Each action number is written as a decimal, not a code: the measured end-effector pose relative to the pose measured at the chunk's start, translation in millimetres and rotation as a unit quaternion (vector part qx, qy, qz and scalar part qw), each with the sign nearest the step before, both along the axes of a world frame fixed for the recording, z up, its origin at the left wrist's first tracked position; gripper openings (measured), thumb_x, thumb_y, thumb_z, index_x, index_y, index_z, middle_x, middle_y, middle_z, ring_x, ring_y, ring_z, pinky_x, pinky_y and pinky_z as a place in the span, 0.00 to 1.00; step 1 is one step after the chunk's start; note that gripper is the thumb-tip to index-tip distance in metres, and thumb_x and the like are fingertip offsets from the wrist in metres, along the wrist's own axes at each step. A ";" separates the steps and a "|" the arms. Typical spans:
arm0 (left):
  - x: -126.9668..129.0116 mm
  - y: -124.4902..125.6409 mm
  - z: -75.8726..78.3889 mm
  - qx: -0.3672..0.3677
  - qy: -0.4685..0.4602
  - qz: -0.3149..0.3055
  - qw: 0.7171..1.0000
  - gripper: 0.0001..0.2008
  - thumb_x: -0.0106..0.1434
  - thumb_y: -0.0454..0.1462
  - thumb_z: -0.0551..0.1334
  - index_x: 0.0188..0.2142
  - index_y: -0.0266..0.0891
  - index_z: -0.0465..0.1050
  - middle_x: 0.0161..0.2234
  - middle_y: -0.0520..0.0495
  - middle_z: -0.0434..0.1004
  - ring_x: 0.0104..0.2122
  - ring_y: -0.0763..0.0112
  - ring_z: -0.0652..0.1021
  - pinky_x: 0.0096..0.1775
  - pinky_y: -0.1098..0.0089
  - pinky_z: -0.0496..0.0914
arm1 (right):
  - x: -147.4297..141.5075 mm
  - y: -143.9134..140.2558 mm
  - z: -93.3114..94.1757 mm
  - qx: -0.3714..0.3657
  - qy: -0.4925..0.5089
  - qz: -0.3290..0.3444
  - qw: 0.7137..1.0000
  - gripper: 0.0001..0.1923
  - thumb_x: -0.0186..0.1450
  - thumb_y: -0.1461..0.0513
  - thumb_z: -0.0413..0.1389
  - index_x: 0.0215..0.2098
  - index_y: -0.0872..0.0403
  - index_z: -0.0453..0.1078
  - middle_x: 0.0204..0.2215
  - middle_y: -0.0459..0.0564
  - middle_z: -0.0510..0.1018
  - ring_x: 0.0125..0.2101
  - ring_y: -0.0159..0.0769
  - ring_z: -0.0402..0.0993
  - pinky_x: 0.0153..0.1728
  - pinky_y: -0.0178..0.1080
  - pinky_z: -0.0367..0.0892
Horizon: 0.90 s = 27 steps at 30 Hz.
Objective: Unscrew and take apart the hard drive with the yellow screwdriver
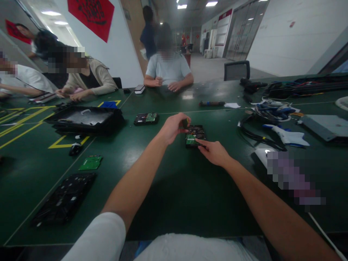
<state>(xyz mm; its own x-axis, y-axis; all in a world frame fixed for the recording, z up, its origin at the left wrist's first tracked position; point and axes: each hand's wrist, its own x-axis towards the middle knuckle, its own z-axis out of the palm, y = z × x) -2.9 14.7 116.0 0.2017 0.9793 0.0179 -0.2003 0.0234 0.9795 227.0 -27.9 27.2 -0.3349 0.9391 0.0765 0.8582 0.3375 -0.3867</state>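
Note:
A hard drive (199, 131) with a green circuit board (191, 139) lies on the dark green table in front of me. My left hand (174, 128) is above its left side, fingers curled into a pinch. Whatever is between those fingertips is too small and hidden to make out. At the drive's lower right edge, my right hand (214, 150) grips it, the index finger reaching onto the circuit board and the thumb near the side. A second hard drive (146, 119) rests farther off to the left, its board facing up.
To the left are a black tray (85, 119), a loose green circuit board (91, 162) and a black drive caddy (65, 197). On the right lie cables (272, 110), a white-and-blue glove (289, 136) and a grey metal box (326, 127). A person (168, 69) sits opposite.

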 end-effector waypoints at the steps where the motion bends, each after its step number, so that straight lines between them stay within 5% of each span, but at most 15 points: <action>1: -0.2 0.2 -0.3 0.009 0.011 -0.005 1.000 0.12 0.62 0.43 0.66 0.36 0.36 0.80 0.37 0.41 0.82 0.37 0.67 0.80 0.33 0.72 0.75 | -0.2 -0.3 0.6 -0.001 -0.001 -0.001 1.000 0.26 0.79 0.52 0.52 0.73 0.43 0.70 0.29 0.46 0.84 0.27 0.38 0.76 0.28 0.38 0.62; 8: -0.2 0.8 -2.4 -0.046 -0.030 -0.014 0.998 0.11 0.62 0.44 0.65 0.36 0.38 0.76 0.37 0.39 0.84 0.37 0.63 0.82 0.33 0.68 0.76 | -0.3 -0.8 1.1 0.003 0.006 0.003 1.000 0.26 0.79 0.52 0.52 0.73 0.44 0.70 0.28 0.46 0.83 0.26 0.37 0.75 0.28 0.38 0.62; 13: -3.0 2.3 -1.6 0.001 -0.004 0.019 1.000 0.11 0.61 0.43 0.64 0.33 0.37 0.79 0.36 0.42 0.81 0.37 0.65 0.79 0.32 0.71 0.75 | -0.3 -0.2 -0.5 0.005 0.004 0.005 1.000 0.26 0.79 0.53 0.52 0.73 0.45 0.71 0.29 0.46 0.83 0.26 0.38 0.76 0.28 0.38 0.61; 21: 0.3 -2.2 1.1 -0.015 -0.012 -0.022 1.000 0.09 0.63 0.42 0.65 0.37 0.38 0.75 0.34 0.41 0.83 0.35 0.64 0.82 0.33 0.67 0.78 | -0.8 -0.2 0.5 0.005 0.003 -0.001 1.000 0.26 0.79 0.53 0.52 0.73 0.43 0.71 0.29 0.46 0.84 0.27 0.38 0.77 0.29 0.38 0.62; 27: -0.2 -1.6 1.7 0.067 0.032 0.013 0.997 0.09 0.61 0.40 0.66 0.34 0.35 0.79 0.35 0.43 0.77 0.37 0.66 0.78 0.29 0.72 0.76 | 1.0 1.9 -3.1 0.006 0.012 0.008 1.000 0.26 0.79 0.53 0.51 0.72 0.45 0.71 0.29 0.46 0.84 0.27 0.39 0.77 0.29 0.39 0.63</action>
